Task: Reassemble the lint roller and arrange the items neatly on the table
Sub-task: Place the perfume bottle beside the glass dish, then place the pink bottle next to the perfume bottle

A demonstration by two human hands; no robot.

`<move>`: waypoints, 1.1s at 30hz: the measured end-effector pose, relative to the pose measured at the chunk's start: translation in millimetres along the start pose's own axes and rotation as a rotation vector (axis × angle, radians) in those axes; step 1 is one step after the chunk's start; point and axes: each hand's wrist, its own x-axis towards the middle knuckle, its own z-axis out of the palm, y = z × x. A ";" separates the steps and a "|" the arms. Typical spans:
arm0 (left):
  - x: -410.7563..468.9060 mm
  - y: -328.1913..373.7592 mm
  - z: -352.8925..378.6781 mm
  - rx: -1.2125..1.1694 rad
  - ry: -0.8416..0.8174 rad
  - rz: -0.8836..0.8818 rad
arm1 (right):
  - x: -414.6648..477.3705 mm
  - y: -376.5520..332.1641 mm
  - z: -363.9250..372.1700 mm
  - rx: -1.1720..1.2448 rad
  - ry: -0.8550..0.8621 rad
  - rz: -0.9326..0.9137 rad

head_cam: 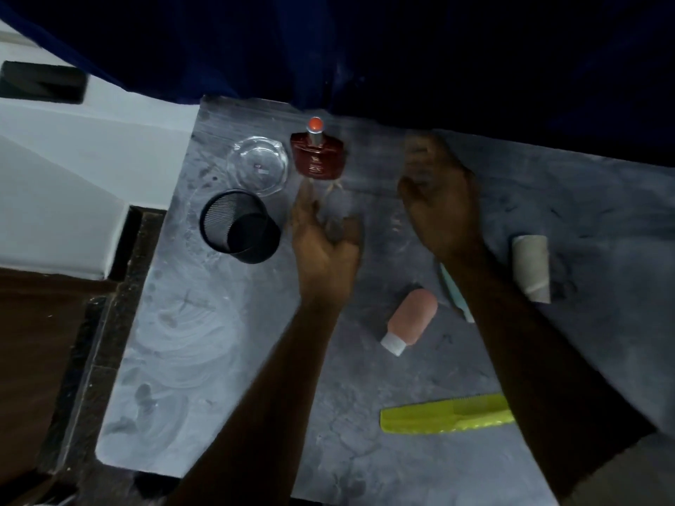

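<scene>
Lint roll [531, 268]: laid on the grey table [219, 359], right of the right forearm.
Handle [454, 292]: partly hidden beneath that forearm.
Left hand [323, 242]: spread loose, empty, just below the red bottle [318, 155].
Right hand [438, 191]: blurred; grip cannot be told.

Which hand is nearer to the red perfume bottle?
Left. The left hand is just below the red perfume bottle, its fingertips almost touching it. The right hand is further off, at the bottle's right side.
</scene>
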 end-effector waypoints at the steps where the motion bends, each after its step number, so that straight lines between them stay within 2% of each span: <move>1: -15.5 -2.6 2.3 0.001 -0.054 0.019 | -16.0 8.8 -15.7 -0.063 0.038 0.003; 4: -59.7 -14.5 16.4 0.073 -0.282 0.003 | -71.2 31.6 -54.6 -0.212 0.088 0.087; 6: -80.4 -24.2 23.5 0.343 -0.379 0.046 | -107.2 41.8 -63.6 -0.225 0.013 0.212; 8: -92.0 -35.3 27.9 0.624 -0.409 0.161 | -137.4 46.0 -60.2 -0.239 -0.102 0.290; 10: -96.7 -36.9 28.7 0.679 -0.417 0.188 | -159.7 48.1 -50.4 -0.297 -0.217 0.297; 12: -95.2 -39.2 29.5 0.665 -0.438 0.181 | -174.4 50.4 -39.1 -0.313 -0.240 0.280; 14: -91.3 -41.3 26.6 0.598 -0.479 0.177 | -182.4 50.7 -31.4 -0.154 -0.171 0.330; 17: -79.8 -40.4 13.9 0.365 -0.462 0.235 | -172.4 38.6 -24.7 0.417 -0.091 0.590; 19: -71.1 -36.5 7.7 0.236 -0.412 0.277 | -156.9 29.7 -22.1 0.613 -0.102 0.661; 22: -59.7 -27.5 6.3 0.138 -0.287 0.295 | -128.5 13.2 -17.7 0.600 -0.179 0.546; 27: -31.9 -8.5 9.3 0.131 0.055 0.272 | -87.1 -1.1 -6.1 0.612 -0.290 0.330; 30: -14.5 -1.3 8.5 0.110 0.141 0.229 | -68.0 -3.2 11.9 0.448 -0.247 0.154; 33: -2.7 -4.2 5.4 0.127 0.187 0.257 | -49.0 -10.1 34.3 0.332 -0.169 0.045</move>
